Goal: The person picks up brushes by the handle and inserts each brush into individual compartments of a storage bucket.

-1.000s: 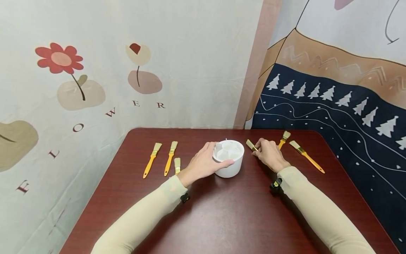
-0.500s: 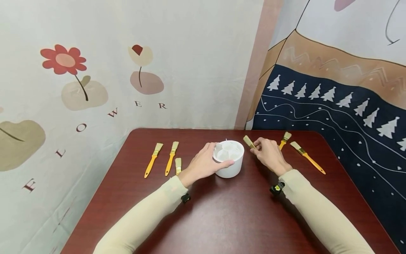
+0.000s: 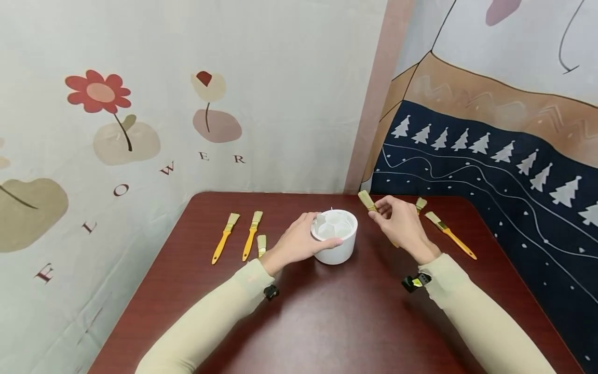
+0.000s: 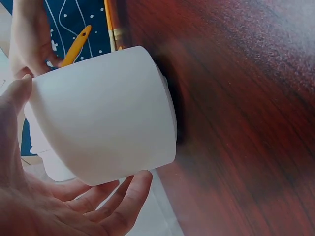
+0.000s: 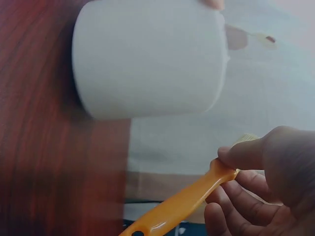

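A white round container [image 3: 335, 253] with dividers inside stands upright on the table. My left hand [image 3: 299, 240] holds it from the left, the thumb on the near side of its rim and the other fingers curled round the far side. In the left wrist view the container [image 4: 108, 113] hides part of those fingers. To its right, my right hand [image 3: 404, 224] pinches a paintbrush [image 3: 366, 200] near the ferrule, thumb against fingers. The brush's pale bristles point up and away, and its yellow handle [image 5: 182, 204] slants down below the hand, off the table.
Two paintbrushes [image 3: 222, 243] [image 3: 251, 240] lie at the left of the dark red table [image 3: 327, 322]. Another brush [image 3: 261, 244] is partly hidden by the left wrist. On the right lie one brush [image 3: 421, 204] half behind the right hand and another [image 3: 455, 240] farther out. Printed cloth [image 3: 289, 104] hangs behind.
My right hand has lifted the paintbrush up from the table, and its bristles now stand higher. The left hand and the container have stayed in place.
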Action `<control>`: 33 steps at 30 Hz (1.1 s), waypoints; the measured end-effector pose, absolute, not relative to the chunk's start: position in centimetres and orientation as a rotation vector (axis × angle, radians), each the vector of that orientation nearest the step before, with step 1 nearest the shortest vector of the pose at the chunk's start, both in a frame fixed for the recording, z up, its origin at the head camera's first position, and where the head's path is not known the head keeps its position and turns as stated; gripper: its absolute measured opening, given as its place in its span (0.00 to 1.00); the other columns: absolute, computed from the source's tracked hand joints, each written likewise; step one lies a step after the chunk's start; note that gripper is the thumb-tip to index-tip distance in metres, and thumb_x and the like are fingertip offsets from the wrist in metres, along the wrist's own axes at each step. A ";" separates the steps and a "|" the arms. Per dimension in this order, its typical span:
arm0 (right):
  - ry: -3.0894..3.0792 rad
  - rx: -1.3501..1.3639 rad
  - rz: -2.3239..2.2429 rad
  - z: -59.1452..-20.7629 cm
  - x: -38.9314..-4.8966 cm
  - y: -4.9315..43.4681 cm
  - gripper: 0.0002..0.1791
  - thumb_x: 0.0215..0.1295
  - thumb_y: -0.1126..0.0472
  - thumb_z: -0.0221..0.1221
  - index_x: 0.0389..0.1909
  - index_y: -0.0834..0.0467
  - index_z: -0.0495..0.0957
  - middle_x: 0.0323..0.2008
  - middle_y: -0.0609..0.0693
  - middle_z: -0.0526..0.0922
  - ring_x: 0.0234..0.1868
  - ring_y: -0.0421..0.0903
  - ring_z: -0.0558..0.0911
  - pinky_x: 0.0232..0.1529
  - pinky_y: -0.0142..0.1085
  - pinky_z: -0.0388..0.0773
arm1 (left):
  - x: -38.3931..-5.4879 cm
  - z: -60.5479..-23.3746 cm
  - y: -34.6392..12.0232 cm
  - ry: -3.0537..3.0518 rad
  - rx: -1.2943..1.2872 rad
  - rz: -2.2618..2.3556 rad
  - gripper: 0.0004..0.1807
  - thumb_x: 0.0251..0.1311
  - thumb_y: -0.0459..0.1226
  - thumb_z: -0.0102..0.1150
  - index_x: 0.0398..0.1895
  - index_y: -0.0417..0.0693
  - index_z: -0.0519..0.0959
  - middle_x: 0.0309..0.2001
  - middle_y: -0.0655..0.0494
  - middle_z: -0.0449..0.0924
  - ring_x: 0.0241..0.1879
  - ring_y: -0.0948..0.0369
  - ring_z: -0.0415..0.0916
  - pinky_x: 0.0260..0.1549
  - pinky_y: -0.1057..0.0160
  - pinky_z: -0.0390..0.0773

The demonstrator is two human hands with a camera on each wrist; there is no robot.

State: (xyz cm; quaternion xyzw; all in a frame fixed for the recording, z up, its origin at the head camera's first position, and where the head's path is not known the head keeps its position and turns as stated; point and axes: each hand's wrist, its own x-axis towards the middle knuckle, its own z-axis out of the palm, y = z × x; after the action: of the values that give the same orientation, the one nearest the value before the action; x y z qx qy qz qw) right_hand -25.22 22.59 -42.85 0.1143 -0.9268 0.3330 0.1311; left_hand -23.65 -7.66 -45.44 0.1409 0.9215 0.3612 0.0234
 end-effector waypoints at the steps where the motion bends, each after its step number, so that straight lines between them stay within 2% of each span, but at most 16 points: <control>1: -2.680 0.333 0.970 -42.7 -25.1 22.5 0.15 0.80 0.57 0.75 0.57 0.64 0.89 0.48 0.62 0.95 0.45 0.57 0.90 0.46 0.37 0.84 | -23.7 -45.4 -7.7 2.850 0.438 1.125 0.56 0.60 0.73 0.80 0.82 0.50 0.76 0.74 0.51 0.82 0.70 0.51 0.82 0.71 0.45 0.85; 12: -2.612 0.381 1.021 -40.5 -23.1 21.6 0.15 0.77 0.57 0.78 0.55 0.61 0.90 0.45 0.59 0.95 0.42 0.53 0.89 0.43 0.27 0.83 | -23.6 -45.2 -7.9 2.826 0.453 1.156 0.55 0.59 0.70 0.82 0.81 0.50 0.77 0.73 0.51 0.83 0.69 0.52 0.82 0.71 0.45 0.85; 33: -2.451 0.510 1.098 -37.3 -21.9 20.2 0.12 0.76 0.57 0.79 0.52 0.57 0.91 0.40 0.54 0.95 0.36 0.49 0.87 0.40 0.22 0.82 | -24.0 -44.8 -8.0 2.808 0.471 1.143 0.56 0.59 0.71 0.82 0.81 0.47 0.77 0.71 0.49 0.83 0.68 0.52 0.82 0.70 0.45 0.86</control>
State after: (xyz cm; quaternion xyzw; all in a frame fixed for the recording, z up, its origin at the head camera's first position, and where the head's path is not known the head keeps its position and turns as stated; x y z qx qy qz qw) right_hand -21.86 20.17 -37.27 0.1828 -0.8779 0.3934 0.2026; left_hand -24.01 -7.99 -44.80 0.1535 0.9146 0.3722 0.0368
